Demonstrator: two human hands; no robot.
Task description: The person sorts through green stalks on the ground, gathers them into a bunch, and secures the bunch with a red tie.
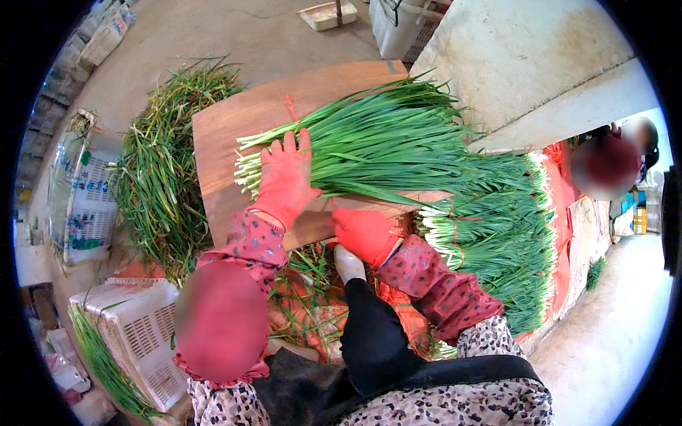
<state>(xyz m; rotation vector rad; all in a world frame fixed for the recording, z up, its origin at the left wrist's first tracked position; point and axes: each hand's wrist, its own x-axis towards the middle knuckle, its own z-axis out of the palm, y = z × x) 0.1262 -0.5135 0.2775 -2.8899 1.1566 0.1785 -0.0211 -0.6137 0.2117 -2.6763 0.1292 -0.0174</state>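
Observation:
A loose bunch of garlic chives [367, 144] lies across a wooden board [224, 138], its pale cut ends to the left and leaf tips to the right. My left hand [285, 178], in an orange-red rubber glove, presses on the bunch near the stem ends with fingers spread. Beyond the stems, one end of a red tie [291, 106] sticks up on the board. My right hand [365, 231], gloved alike, is closed at the board's near edge. A short red strand shows at its fingertips; the fingers hide the rest.
Tied chive bundles [490, 234] are stacked at right on red sheeting. Loose chive waste [160, 160] heaps left of the board. White plastic crates [154, 325] stand at lower left. A pale block [533, 69] borders the board at upper right. Another person [607, 165] is at far right.

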